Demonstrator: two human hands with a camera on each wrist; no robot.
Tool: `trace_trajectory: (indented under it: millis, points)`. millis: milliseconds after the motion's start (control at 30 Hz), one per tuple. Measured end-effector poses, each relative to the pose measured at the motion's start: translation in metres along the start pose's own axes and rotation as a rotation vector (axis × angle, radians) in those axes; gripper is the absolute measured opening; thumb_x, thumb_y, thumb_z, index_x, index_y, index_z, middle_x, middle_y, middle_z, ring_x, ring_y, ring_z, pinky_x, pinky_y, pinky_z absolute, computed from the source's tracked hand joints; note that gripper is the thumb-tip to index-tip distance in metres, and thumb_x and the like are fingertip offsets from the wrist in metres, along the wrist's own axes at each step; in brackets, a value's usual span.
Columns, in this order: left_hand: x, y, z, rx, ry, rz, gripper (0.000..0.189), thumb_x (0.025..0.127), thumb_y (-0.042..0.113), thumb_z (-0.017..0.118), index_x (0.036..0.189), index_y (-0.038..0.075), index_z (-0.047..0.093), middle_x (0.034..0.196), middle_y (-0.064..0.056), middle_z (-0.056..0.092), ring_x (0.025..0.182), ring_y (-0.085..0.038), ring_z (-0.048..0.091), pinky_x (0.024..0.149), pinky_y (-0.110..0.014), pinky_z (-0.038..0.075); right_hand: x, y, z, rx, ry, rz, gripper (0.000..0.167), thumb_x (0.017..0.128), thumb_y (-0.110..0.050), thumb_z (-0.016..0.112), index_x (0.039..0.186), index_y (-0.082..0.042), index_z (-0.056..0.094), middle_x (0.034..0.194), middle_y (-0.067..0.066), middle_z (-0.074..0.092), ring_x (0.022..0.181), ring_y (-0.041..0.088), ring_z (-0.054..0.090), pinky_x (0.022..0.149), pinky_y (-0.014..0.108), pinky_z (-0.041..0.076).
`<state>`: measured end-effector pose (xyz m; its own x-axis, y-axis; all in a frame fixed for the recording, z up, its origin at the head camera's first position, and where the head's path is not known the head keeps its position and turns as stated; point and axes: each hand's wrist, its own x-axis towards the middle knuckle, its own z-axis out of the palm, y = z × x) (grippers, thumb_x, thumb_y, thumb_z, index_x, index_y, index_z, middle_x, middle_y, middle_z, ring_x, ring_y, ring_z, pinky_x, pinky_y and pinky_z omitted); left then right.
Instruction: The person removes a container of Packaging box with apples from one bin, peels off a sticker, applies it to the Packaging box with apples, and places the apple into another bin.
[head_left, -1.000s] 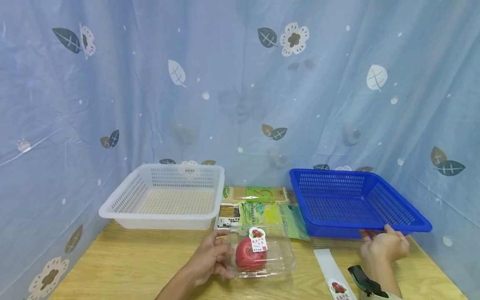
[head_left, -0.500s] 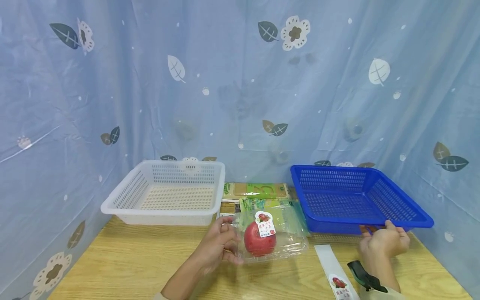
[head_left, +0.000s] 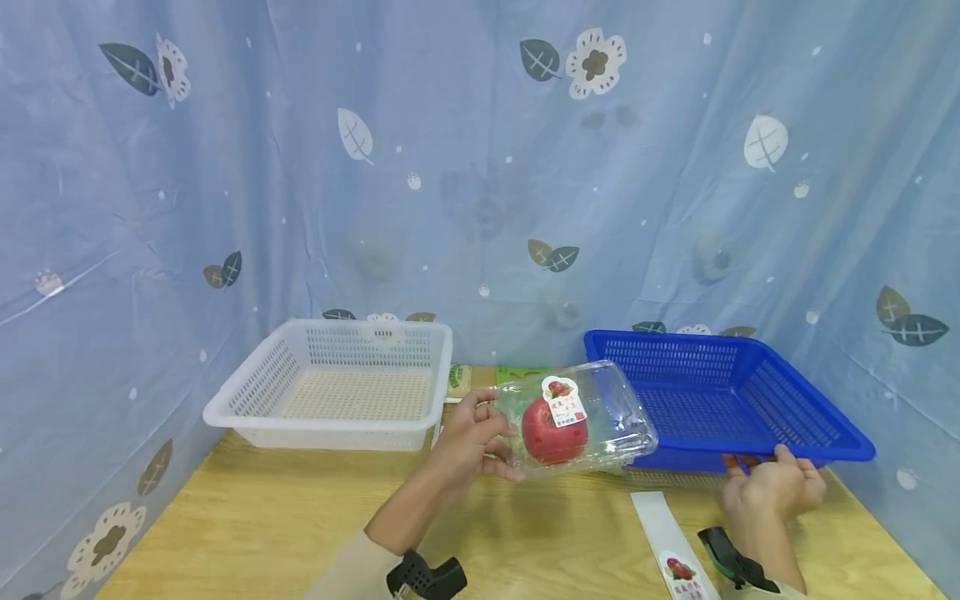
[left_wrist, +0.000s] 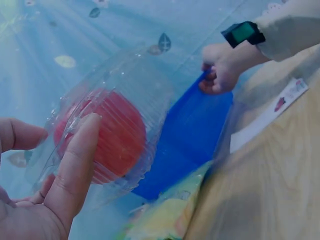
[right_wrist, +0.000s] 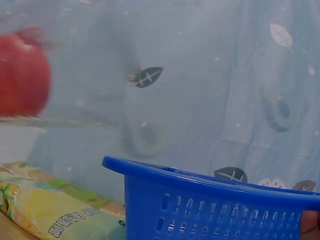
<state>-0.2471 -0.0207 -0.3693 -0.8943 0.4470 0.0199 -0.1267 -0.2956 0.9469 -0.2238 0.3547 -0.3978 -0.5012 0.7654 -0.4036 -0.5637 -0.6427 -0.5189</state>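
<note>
My left hand (head_left: 476, 437) pinches the left end of a clear plastic clamshell box (head_left: 611, 408), raised above the table and tilted. Inside it sits one red, round fruit (head_left: 553, 437), and a white label (head_left: 564, 403) with a red fruit picture is stuck on the lid. The box's right end overlaps the near left corner of the blue basket (head_left: 690, 408) in the head view. My right hand (head_left: 772, 487) grips that basket's front rim, thumb on top and fingers beneath. In the left wrist view the left thumb and fingers (left_wrist: 75, 160) press the box's edge.
A white basket (head_left: 360, 392) stands at the back left. Flat packets, one of them yellow-green (right_wrist: 50, 210), lie between the baskets, mostly behind the box in the head view. A white sticker strip (head_left: 667, 533) lies on the table near the right wrist. A blue curtain (head_left: 480, 167) hangs behind.
My left hand has lifted the clamshell box with the fruit off the table and carried it rightward and forward, toward the blue basket. The right hand has stayed on the basket rim.
</note>
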Motion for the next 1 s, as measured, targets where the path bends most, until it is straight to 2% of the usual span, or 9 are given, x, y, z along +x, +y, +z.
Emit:
trace_trajectory:
  millis: [200,400,700,933,1000]
  points:
    - [0.025,0.007,0.023,-0.004,0.011,0.007,0.067,0.095,0.002,0.056,0.154,0.006,0.024,0.101,-0.014,0.054,0.056,-0.02,0.058,0.064,-0.045,0.063,-0.002,0.004,0.002,-0.038,-0.005,-0.03,0.017,0.106,-0.014,0.047,0.102,-0.019,0.031,0.101,0.0,0.036,0.052,0.023,0.039,0.046,0.037,0.043]
    - [0.043,0.009,0.052,-0.02,0.02,0.009,0.069,0.096,0.004,0.057,0.155,0.007,0.023,0.103,-0.016,0.059,0.055,-0.021,0.057,0.065,-0.046,0.063,0.001,0.004,-0.001,-0.037,0.002,-0.043,0.018,0.106,-0.015,0.048,0.102,-0.019,0.032,0.1,0.0,0.035,0.055,0.022,0.038,0.045,0.035,0.044]
    - [0.078,0.003,0.091,-0.06,0.066,0.0,0.073,0.087,-0.004,0.064,0.151,0.01,0.03,0.111,-0.017,0.054,0.055,-0.023,0.053,0.058,-0.043,0.062,0.001,0.003,0.001,-0.03,0.002,-0.049,0.02,0.105,-0.012,0.048,0.1,-0.018,0.03,0.099,-0.001,0.033,0.053,0.021,0.034,0.043,0.036,0.042]
    - [0.101,-0.008,0.123,-0.059,0.157,-0.014,0.071,0.088,-0.006,0.063,0.148,0.013,0.032,0.092,-0.017,0.053,0.046,-0.026,0.051,0.059,-0.05,0.062,0.002,0.004,0.001,-0.005,0.005,-0.039,0.019,0.106,-0.012,0.047,0.099,-0.017,0.03,0.096,0.0,0.034,0.053,0.021,0.032,0.041,0.037,0.039]
    - [0.108,-0.012,0.132,-0.05,0.182,-0.021,0.07,0.088,-0.006,0.063,0.148,0.013,0.032,0.091,-0.017,0.052,0.045,-0.026,0.05,0.059,-0.051,0.061,0.003,0.003,0.001,0.005,0.009,-0.041,0.02,0.106,-0.011,0.047,0.1,-0.017,0.029,0.096,0.0,0.034,0.052,0.021,0.032,0.04,0.037,0.038]
